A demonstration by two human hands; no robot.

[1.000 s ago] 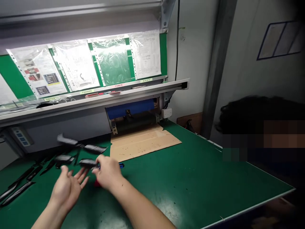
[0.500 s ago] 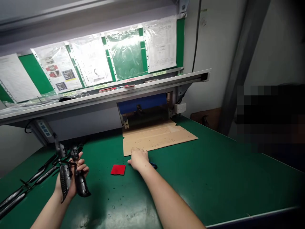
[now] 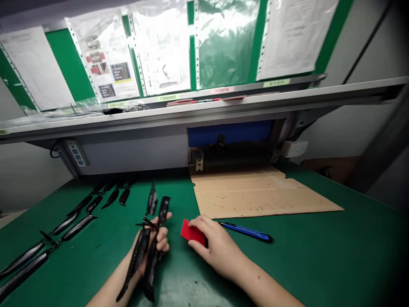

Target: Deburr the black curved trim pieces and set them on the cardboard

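My left hand (image 3: 157, 242) is closed round two long black ribbed plastic parts (image 3: 148, 247), joined by a thin sprue, held lengthwise above the green bench mat (image 3: 303, 256). My right hand (image 3: 214, 244) pinches a small red flat piece (image 3: 192, 233) at its edge, just right of the black parts. A blue pen-like knife (image 3: 246, 231) lies on the mat directly right of my right hand.
More black ribbed parts (image 3: 68, 224) lie in a row at the left of the mat. A sheet of cardboard (image 3: 255, 194) lies at the back under a blue-fronted opening (image 3: 230, 133). A shelf (image 3: 191, 113) with sleeved papers runs above.
The view swung left and closer. My left hand carried the black parts toward the middle. My right hand came back from the cardboard's edge and took hold of the red piece.
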